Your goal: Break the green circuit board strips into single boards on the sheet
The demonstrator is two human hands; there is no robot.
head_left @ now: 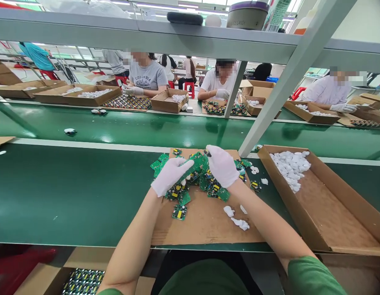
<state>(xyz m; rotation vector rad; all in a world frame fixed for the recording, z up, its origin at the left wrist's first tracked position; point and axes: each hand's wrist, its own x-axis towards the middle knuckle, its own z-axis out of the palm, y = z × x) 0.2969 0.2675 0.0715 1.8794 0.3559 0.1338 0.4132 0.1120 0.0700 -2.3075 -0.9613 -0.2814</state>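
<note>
Both my hands wear white gloves over a heap of small green circuit boards on a cardboard sheet. My left hand is closed on a green circuit board, thumb along its near side. Opposite it, my right hand is closed, thumb and fingertips pinched on a small dark piece that I cannot make out. Yellow and black components show on many boards; others lie green side up. White scraps lie on the cardboard near my right forearm.
An open cardboard box with white round pieces stands at the right. A slanted grey post rises behind the heap, under an overhead shelf. Across the green conveyor, several people sit with boxes and boards.
</note>
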